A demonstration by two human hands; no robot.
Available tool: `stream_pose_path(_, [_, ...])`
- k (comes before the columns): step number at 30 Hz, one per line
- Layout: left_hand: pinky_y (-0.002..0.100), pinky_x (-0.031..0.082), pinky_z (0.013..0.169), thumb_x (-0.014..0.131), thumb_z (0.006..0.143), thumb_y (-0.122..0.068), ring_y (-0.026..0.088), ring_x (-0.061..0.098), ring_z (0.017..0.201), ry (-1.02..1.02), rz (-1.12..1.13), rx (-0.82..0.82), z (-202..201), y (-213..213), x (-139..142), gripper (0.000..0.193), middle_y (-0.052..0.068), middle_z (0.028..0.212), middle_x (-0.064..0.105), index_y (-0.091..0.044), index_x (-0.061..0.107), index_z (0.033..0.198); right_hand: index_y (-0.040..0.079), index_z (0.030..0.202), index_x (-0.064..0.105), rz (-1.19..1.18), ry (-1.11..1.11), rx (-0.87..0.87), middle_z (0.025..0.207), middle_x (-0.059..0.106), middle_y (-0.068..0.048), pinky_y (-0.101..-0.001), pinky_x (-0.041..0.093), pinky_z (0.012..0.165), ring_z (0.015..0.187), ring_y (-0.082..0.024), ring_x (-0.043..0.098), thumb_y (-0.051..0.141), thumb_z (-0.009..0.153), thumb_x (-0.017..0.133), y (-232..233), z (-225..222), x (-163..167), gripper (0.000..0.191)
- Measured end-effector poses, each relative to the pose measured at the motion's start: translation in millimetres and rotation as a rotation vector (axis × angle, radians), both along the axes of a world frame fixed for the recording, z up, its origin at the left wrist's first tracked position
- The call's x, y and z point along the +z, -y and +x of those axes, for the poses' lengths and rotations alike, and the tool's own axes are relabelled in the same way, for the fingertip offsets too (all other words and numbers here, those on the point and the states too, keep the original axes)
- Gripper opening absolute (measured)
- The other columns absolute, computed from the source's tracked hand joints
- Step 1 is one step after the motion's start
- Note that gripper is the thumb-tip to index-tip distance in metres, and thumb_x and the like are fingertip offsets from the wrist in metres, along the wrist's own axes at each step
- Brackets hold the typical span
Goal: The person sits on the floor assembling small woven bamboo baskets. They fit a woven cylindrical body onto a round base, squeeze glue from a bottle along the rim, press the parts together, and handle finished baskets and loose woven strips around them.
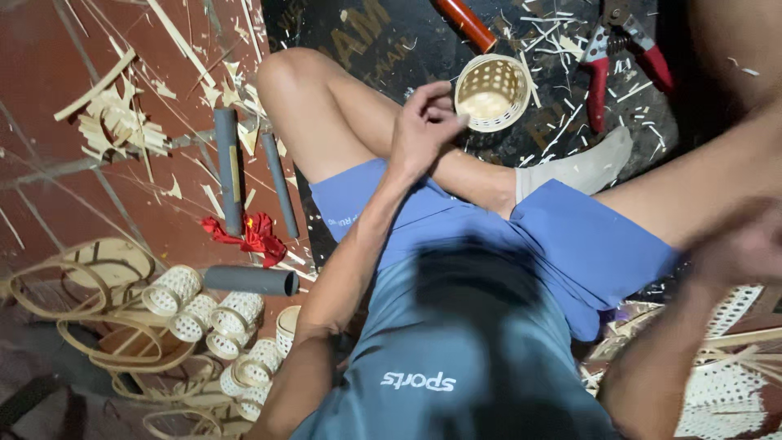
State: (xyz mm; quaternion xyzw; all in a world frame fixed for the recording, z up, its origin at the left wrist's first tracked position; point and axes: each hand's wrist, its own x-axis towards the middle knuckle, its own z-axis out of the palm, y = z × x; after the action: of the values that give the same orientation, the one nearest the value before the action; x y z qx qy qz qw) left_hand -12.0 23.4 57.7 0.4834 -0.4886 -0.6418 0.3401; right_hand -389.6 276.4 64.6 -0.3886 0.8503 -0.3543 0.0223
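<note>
Smooth blue-grey shirt, left hand pinched empty beside round perforated woven basket, right hand blurred, grip unclear

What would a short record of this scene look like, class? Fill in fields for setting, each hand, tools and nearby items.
setting: person seated cross-legged on a floor strewn with bamboo shavings
left hand: left hand raised above the knee, fingers curled, beside a small woven basket; any grip is unclear
right hand: right hand blurred, state unclear
tools: red-handled pruning shears
nearby: small woven cylinders, grey tubes, bent bamboo hoops, red cloth
</note>
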Motion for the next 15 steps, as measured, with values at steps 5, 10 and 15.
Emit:
stream_pose_path(5, [0.033,0.052,0.101,0.085,0.086,-0.012,0.023,0.059,0.119,0.281,-0.374,-0.244,39.8,9.4,1.7,0.076,0.016,0.148,0.052,0.005,0.048,0.151,-0.002,0.142,0.06,0.01,-0.095,0.553,0.145,0.058,-0.02,-0.0434,0.047,0.117,0.135,-0.037,0.057,0.004,0.093,0.086,120.1,165.4,41.1,0.056])
stream_pose_path(10, [0.034,0.047,0.118,0.067,0.102,-0.01,0.022,0.054,0.142,-0.337,0.152,-0.006,61.3,19.9,-13.8,0.062,0.014,0.156,0.051,-0.001,0.039,0.157,-0.001,0.153,0.053,0.07,-0.369,0.966,0.164,0.037,-0.027,-0.0681,0.017,0.12,0.153,-0.046,0.027,0.048,0.092,0.085,216.2,245.6,57.6,0.085])
stream_pose_path(15, [0.034,0.051,0.112,0.064,0.103,-0.013,0.026,0.055,0.144,-0.021,-0.221,0.112,43.9,7.7,6.9,0.054,0.015,0.155,0.054,0.003,0.049,0.153,-0.001,0.154,0.05,0.235,-0.366,0.971,0.163,0.041,-0.024,-0.068,0.018,0.12,0.153,-0.041,0.031,0.048,0.092,0.072,254.9,263.0,46.2,0.083])
